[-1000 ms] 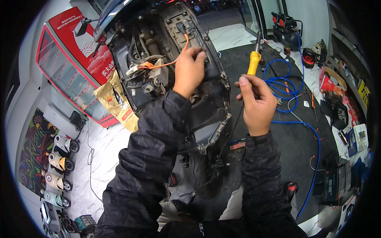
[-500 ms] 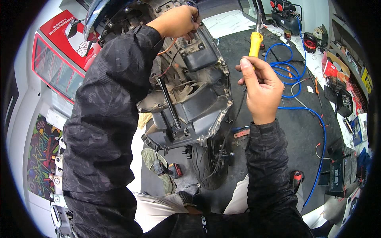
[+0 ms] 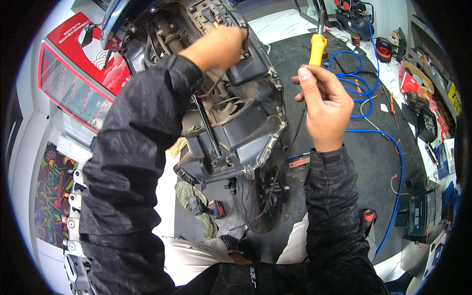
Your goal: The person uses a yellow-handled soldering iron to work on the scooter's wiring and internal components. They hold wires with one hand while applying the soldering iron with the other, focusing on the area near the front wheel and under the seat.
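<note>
My right hand [image 3: 327,105] is closed round the lower end of a soldering iron [image 3: 318,48] with a yellow handle. Its metal shaft points up and away, and a black cord [image 3: 296,132] hangs below the hand. Over the stripped body of a scooter [image 3: 241,129], my left hand [image 3: 219,49] is smeared by motion. Its back faces up and its fingers are mostly hidden, so whatever they may hold cannot be made out. Thin reddish wires [image 3: 212,88] show in the opened frame beneath that hand. The iron stays apart from the scooter, to its right.
A blue hose [image 3: 403,182] coils over the dark mat [image 3: 339,196] on the right, near a black compressor [image 3: 355,24]. A cordless power tool [image 3: 216,209] lies by the rear wheel [image 3: 258,201]. Left stands a red-framed display cabinet [image 3: 73,78].
My left hand has come down a little toward me, turning its back upward and uncovering parts of the frame beyond. The right hand with the iron has barely shifted.
</note>
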`<action>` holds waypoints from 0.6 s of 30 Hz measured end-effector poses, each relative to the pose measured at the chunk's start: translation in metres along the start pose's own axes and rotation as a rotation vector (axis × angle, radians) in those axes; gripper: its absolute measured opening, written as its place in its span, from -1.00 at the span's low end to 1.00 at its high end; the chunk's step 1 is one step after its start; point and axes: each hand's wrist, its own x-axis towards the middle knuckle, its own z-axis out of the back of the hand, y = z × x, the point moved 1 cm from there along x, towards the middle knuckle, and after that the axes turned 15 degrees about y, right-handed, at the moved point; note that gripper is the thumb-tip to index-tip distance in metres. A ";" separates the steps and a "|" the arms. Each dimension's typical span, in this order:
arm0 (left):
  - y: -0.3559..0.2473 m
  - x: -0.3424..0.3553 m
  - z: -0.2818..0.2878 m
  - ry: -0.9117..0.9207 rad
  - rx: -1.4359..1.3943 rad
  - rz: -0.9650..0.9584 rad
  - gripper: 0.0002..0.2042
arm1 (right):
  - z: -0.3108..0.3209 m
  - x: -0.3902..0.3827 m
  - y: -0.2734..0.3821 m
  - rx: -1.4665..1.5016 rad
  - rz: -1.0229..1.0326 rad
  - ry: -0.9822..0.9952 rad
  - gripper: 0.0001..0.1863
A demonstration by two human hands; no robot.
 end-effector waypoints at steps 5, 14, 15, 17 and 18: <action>-0.037 -0.018 -0.065 -0.241 -0.345 0.159 -0.81 | -0.001 0.000 0.002 0.013 -0.004 -0.004 -0.76; -0.031 -0.033 -0.116 -0.661 -0.813 0.482 -0.76 | -0.005 -0.002 0.004 0.062 0.019 -0.015 -0.77; -0.030 -0.032 -0.117 -0.654 -0.833 0.498 -0.76 | -0.006 -0.002 0.004 0.084 0.025 -0.030 -0.77; -0.030 -0.027 -0.119 -0.628 -0.863 0.503 -0.76 | -0.007 -0.003 0.005 0.038 0.014 -0.003 -0.76; -0.030 -0.025 -0.119 -0.637 -0.873 0.489 -0.76 | -0.008 -0.004 0.006 0.015 0.007 0.009 -0.76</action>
